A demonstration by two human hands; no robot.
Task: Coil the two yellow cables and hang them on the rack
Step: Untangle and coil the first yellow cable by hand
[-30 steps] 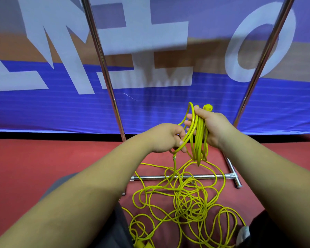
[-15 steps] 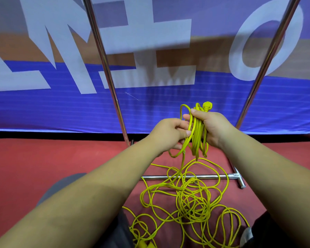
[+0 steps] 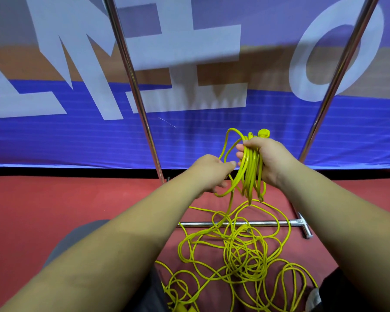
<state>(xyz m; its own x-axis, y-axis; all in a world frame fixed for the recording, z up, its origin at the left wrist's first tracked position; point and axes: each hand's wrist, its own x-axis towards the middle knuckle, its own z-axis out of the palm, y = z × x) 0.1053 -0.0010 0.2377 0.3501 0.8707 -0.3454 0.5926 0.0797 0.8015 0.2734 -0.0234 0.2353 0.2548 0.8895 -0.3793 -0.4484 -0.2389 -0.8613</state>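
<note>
A blue banner (image 3: pixel 54 136) is seen behind a red floor (image 3: pixel 54 210). The rack (image 3: pixel 131 75) is set in front of the banner. Its two slanted poles run out of view at the top, and a base bar (image 3: pixel 203 224) lies crosswise on the floor. The hanging rail is not shown.

Most of the yellow cable (image 3: pixel 241 255) is spread in a loose tangle on the floor, below the hands and nearer the person, and is partly draped over the base bar. A coil (image 3: pixel 250 170) of several turns is held between the poles, its long axis running up and down, and is gripped near its top by the right hand (image 3: pixel 270 158). One strand is pinched by the left hand (image 3: pixel 209 172), just beside the coil, with a fresh loop arched towards the right hand. A plug (image 3: pixel 263 133) sticks up above the right hand.

The next turn is judged to depend on slack being drawn straight up from the tangle. Open room is left on both sides between the poles, though snagging in the heap or on the bar may be expected.
</note>
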